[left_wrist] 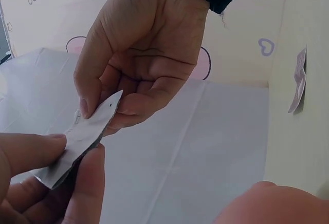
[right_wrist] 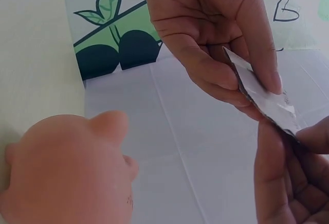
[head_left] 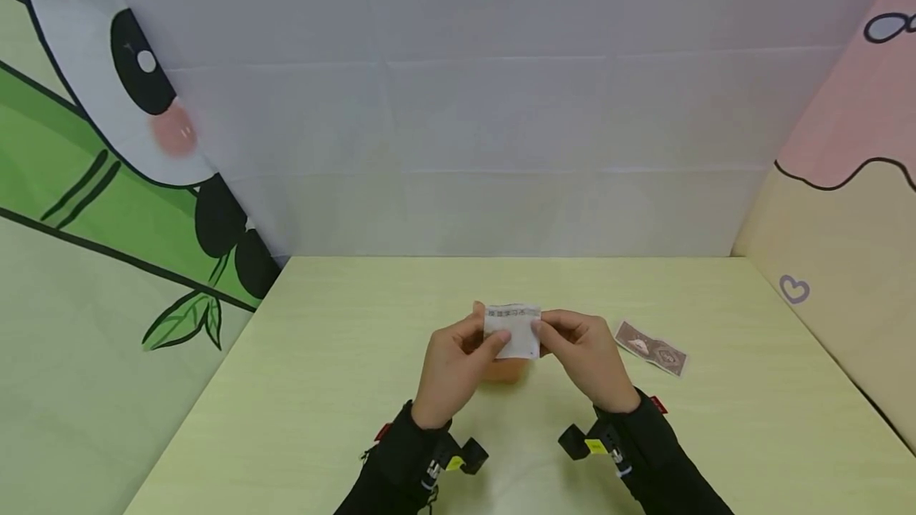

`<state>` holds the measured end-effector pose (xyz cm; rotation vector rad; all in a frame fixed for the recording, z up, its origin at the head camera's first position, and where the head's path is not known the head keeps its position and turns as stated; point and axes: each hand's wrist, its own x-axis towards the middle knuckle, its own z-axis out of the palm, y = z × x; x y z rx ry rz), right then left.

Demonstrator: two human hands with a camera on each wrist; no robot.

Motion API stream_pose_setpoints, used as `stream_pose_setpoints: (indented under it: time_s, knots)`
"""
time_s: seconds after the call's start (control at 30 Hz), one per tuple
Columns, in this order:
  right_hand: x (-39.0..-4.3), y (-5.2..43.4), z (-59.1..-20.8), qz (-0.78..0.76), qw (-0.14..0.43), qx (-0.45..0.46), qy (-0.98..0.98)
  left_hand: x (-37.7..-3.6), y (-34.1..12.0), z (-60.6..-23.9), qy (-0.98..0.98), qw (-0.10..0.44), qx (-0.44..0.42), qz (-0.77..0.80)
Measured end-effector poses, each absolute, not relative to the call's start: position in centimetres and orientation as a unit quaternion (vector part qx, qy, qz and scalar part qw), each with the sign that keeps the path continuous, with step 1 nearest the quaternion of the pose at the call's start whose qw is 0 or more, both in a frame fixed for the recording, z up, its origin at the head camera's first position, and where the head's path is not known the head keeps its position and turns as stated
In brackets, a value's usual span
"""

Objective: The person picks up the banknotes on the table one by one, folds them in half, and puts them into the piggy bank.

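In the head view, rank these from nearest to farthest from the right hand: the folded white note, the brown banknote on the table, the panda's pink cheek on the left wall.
1. Folded white note: pinched by the right hand, shared with the left hand.
2. Brown banknote: flat on the table, just right of that hand.
3. Panda's pink cheek: far up on the left wall.

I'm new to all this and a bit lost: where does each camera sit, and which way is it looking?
Head: on the head, looking forward and down; left hand and right hand pinch a folded note above the table.
Left wrist: looks across at the right hand.
Right wrist: looks across at the left hand and a pink piggy bank.
All share the note.
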<state>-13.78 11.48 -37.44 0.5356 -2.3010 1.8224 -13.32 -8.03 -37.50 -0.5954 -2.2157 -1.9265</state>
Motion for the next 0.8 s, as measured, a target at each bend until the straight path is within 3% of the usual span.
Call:
stream_pose_setpoints:
  time_s: [0.8]
  knots:
    - [-14.01,11.19,-38.01,0.641,0.049,0.190,-0.742,-13.90,-8.05,-37.81,-0.728,0.081,-0.146,-0.665]
